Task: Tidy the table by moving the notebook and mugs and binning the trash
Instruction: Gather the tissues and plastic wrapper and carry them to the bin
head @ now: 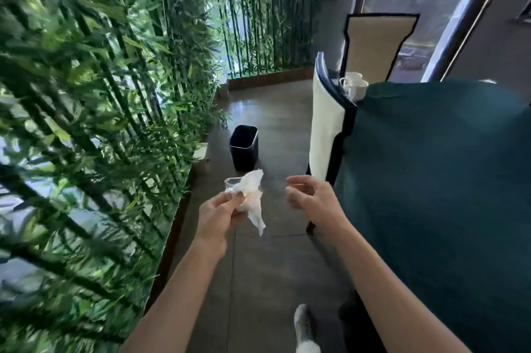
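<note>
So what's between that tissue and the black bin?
Only bare floor, seen in the head view. The tissue, held in the left hand, is up in front of the bin; nothing stands between.

My bare left forearm (178,289) and right forearm (382,272), uncovered to the frame's edge, left hand (214,216), right hand (309,194), pale grey-white soft shoe (305,329), blurred, on my foot

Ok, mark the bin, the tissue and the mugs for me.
bin (244,155): head view, its dark front wall.
tissue (251,186): head view, its crumpled middle.
mugs (358,91): head view, side of the nearer mug.
</note>
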`<state>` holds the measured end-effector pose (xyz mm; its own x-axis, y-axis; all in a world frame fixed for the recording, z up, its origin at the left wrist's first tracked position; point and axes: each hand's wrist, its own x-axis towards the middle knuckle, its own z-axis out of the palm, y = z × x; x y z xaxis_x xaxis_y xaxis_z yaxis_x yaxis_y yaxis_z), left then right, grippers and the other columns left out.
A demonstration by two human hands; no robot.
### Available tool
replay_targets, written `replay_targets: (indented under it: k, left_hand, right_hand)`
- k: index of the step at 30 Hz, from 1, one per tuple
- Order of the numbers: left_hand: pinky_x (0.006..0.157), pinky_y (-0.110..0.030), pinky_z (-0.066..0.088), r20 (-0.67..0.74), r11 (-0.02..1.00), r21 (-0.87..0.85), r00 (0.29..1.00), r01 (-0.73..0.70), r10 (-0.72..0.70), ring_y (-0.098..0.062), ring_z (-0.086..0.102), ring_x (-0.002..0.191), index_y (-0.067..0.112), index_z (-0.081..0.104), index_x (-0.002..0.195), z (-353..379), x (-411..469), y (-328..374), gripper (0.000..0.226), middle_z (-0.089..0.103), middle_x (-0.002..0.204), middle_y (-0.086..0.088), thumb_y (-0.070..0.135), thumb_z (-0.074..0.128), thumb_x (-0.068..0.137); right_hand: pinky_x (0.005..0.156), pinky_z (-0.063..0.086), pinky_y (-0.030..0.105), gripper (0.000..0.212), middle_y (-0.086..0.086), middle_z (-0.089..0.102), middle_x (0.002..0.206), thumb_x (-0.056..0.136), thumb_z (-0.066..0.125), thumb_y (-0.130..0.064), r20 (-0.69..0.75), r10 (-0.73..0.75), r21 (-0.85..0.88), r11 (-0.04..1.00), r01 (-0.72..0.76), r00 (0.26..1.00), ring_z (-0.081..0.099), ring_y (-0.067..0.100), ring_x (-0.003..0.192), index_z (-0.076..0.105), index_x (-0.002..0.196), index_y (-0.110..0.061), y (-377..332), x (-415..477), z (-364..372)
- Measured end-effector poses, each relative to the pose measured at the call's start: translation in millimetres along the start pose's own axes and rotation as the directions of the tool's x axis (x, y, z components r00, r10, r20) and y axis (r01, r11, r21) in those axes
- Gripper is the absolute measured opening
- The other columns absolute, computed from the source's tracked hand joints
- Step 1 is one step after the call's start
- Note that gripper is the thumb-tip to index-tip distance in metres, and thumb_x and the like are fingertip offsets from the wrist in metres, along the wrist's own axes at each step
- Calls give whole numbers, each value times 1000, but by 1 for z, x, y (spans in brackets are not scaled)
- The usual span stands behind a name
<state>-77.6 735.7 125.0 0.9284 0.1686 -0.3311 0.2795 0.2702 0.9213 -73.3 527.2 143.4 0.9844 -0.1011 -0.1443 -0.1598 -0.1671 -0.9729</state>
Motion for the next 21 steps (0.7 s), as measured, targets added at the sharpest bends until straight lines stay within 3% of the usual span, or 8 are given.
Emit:
replay_targets:
  k: [3, 8, 12, 16, 19, 21]
  left_hand:
    - [66, -25, 62, -29, 1000, 10, 999, 16, -15, -20, 69, 79, 3, 78, 95, 42, 71, 11, 10, 72, 98, -19, 10, 71, 95]
    - [81, -38, 54, -107, 1000, -17, 994, 21, -23, -28, 62, 86, 9, 76, 79, 86, 154, 32, 16, 70, 90, -17, 6, 72, 94]
    - [82, -39, 53, -147, 999, -1, 989, 32, -32, -25, 62, 78, 6, 71, 82, 111, 225, 56, 12, 67, 91, -18, 6, 73, 93]
    - [72, -32, 53, -189, 999, -13, 981, 42, -43, -20, 61, 69, 6, 70, 84, 115, 301, 70, 9, 66, 87, -16, 8, 74, 92]
    - [60, -25, 55, -199, 998, -24, 978, 55, -59, -14, 62, 59, 4, 71, 90, 113, 366, 80, 5, 66, 77, -12, 8, 74, 93]
    - [70, -31, 55, -210, 997, -45, 975, 60, -68, -20, 63, 66, 5, 73, 87, 108, 413, 87, 6, 67, 79, -15, 8, 76, 91]
  right_hand:
    - [91, 61, 50, 16, 11, 78, 97, 90, 73, -14, 33, 12, -5, 1000, -12, 999, 70, 20, 79, 75, 105, -22, -2, 84, -12]
    - [88, 61, 51, 17, 10, 80, 93, 86, 74, -22, 65, 19, -73, 997, -14, 998, 71, 17, 75, 77, 103, -23, -12, 179, -17]
    - [86, 62, 50, 43, 2, 80, 87, 65, 71, -47, 115, 60, -65, 996, -53, 992, 69, 15, 71, 79, 101, -24, -24, 272, -10]
    - [86, 62, 53, 21, 2, 78, 80, 76, 71, -29, 158, 80, -64, 995, -71, 984, 67, 16, 68, 78, 95, -25, -33, 349, 8]
    - [84, 62, 53, 17, 2, 80, 78, 74, 70, -33, 165, 88, -88, 993, -74, 982, 68, 16, 66, 77, 89, -30, -29, 414, 27]
    - [83, 62, 51, 11, 1, 79, 77, 78, 72, -28, 163, 91, -102, 992, -75, 982, 66, 16, 64, 77, 89, -28, -29, 457, 43]
